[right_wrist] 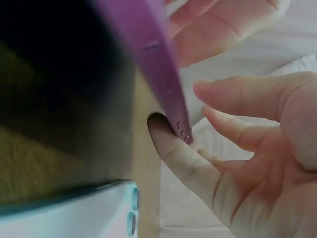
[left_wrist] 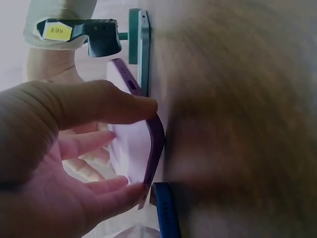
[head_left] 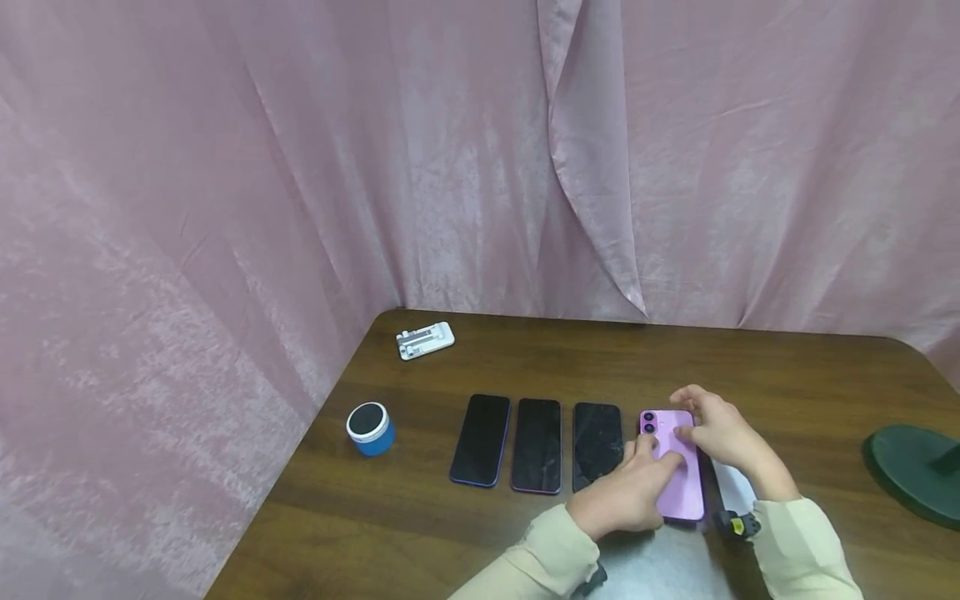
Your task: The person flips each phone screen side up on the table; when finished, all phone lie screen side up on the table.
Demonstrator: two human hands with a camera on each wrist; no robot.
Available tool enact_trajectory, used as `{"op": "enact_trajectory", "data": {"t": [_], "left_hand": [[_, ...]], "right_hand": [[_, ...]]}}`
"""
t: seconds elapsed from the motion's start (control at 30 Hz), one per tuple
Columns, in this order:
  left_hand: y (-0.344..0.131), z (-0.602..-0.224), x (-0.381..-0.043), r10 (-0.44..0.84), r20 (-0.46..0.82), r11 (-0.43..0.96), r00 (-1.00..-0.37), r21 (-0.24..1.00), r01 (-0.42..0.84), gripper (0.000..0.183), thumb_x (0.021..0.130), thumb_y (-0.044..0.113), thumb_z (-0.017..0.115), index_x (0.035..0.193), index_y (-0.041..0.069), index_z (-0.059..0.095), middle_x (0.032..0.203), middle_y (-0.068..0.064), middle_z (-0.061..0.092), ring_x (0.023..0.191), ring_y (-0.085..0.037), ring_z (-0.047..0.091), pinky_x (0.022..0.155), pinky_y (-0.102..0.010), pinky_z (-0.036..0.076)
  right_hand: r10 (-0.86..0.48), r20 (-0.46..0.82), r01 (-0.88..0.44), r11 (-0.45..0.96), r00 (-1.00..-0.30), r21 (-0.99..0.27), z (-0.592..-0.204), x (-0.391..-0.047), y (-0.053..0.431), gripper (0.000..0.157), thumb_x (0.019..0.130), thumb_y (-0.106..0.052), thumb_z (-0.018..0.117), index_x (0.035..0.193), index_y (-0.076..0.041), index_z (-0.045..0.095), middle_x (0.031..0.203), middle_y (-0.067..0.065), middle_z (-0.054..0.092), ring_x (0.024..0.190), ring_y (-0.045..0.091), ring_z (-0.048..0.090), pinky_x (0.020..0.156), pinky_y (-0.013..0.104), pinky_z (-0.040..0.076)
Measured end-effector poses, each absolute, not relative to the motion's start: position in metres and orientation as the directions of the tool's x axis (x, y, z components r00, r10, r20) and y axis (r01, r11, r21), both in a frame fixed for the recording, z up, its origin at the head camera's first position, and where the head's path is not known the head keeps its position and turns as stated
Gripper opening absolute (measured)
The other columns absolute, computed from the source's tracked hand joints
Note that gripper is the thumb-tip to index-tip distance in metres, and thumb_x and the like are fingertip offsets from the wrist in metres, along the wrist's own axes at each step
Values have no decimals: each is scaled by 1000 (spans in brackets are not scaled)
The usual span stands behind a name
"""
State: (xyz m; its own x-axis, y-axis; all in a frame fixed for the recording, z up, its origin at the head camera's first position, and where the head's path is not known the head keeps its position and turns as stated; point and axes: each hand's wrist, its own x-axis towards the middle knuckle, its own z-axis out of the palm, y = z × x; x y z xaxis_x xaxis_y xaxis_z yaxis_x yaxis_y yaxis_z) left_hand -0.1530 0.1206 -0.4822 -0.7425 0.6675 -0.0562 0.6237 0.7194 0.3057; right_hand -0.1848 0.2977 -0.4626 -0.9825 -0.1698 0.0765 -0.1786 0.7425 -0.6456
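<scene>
A purple phone (head_left: 681,492) is back side up, tilted off the tabletop in the left wrist view. My left hand (head_left: 626,496) grips it by the edges, the thumb (left_wrist: 124,103) at one corner and fingers further along the side. Around the phone's far right corner is my right hand (head_left: 723,429). One right finger (right_wrist: 181,161) meets the phone's buttoned edge, while the thumb (right_wrist: 237,96) stands apart from it. A dark-screened phone (head_left: 597,442) lies just left of my left hand. Beside my right wrist is a white phone (head_left: 733,487), partly hidden.
Further left lie two more dark-screened phones (head_left: 537,446). A blue and white jar (head_left: 371,429) stands near the table's left edge, with a white folding stand-like object (head_left: 425,340) behind it. At right is a dark green round base (head_left: 911,471). A pink curtain (head_left: 480,167) borders the table.
</scene>
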Motion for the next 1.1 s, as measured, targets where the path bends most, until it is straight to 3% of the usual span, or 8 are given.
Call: {"op": "enact_trajectory", "data": {"t": [0.3, 0.43, 0.57, 0.7, 0.8, 0.93, 1.1], "left_hand": [[120, -484, -157, 691, -37, 671, -722, 402, 623, 100, 65, 14, 96, 148, 25, 42, 134, -5, 45, 111, -10, 50, 77, -19, 49], [119, -484, -157, 682, -49, 655, -730, 484, 580, 113, 67, 7, 94, 156, 24, 28, 139, -6, 43, 105, -8, 55, 62, -13, 47], [119, -483, -158, 671, -73, 637, -738, 565, 524, 116, 68, 1, 91, 158, 24, 22, 142, -7, 42, 86, -7, 58, 46, -13, 44], [115, -483, -162, 686, -52, 610, -726, 585, 534, 111, 72, 14, 92, 158, 20, 22, 138, -8, 44, 92, -5, 58, 66, -15, 51], [111, -483, -166, 697, -41, 593, -716, 595, 543, 106, 77, 34, 89, 158, 19, 23, 135, -6, 46, 106, -5, 53, 83, -16, 47], [104, -482, -169, 702, -61, 574, -710, 639, 513, 101, 81, 45, 83, 158, 21, 22, 132, -4, 48, 108, -5, 52, 86, -20, 47], [99, -478, -174, 714, -55, 553, -698, 655, 515, 103, 80, 41, 85, 158, 12, 22, 135, -5, 51, 117, -5, 51, 95, -21, 45]], "right_hand": [[-224, 79, -217, 701, -971, -679, -449, -179, 300, 46, 77, 10, 66, 122, 13, 56, 116, 36, 61, 92, 39, 66, 71, 45, 52], [-238, 90, -232, 679, -967, -697, -446, -177, 300, 49, 76, 13, 64, 124, 15, 53, 118, 39, 59, 91, 42, 67, 71, 47, 55], [-242, 93, -235, 660, -966, -714, -445, -176, 299, 51, 78, 15, 62, 128, 16, 50, 121, 40, 56, 96, 47, 66, 74, 50, 56], [-244, 95, -234, 637, -965, -734, -445, -176, 297, 54, 80, 17, 60, 132, 16, 47, 124, 40, 55, 99, 49, 65, 73, 48, 56], [-244, 85, -221, 613, -966, -759, -445, -175, 294, 56, 81, 17, 59, 134, 16, 43, 126, 41, 52, 100, 50, 65, 72, 46, 57], [-243, 69, -198, 561, -968, -804, -445, -174, 290, 60, 81, 18, 57, 137, 17, 37, 125, 43, 51, 101, 51, 64, 76, 50, 57], [-264, 33, -171, 520, -964, -837, -445, -174, 288, 60, 88, 13, 58, 140, 20, 29, 127, 45, 48, 103, 51, 63, 80, 51, 56]]}}
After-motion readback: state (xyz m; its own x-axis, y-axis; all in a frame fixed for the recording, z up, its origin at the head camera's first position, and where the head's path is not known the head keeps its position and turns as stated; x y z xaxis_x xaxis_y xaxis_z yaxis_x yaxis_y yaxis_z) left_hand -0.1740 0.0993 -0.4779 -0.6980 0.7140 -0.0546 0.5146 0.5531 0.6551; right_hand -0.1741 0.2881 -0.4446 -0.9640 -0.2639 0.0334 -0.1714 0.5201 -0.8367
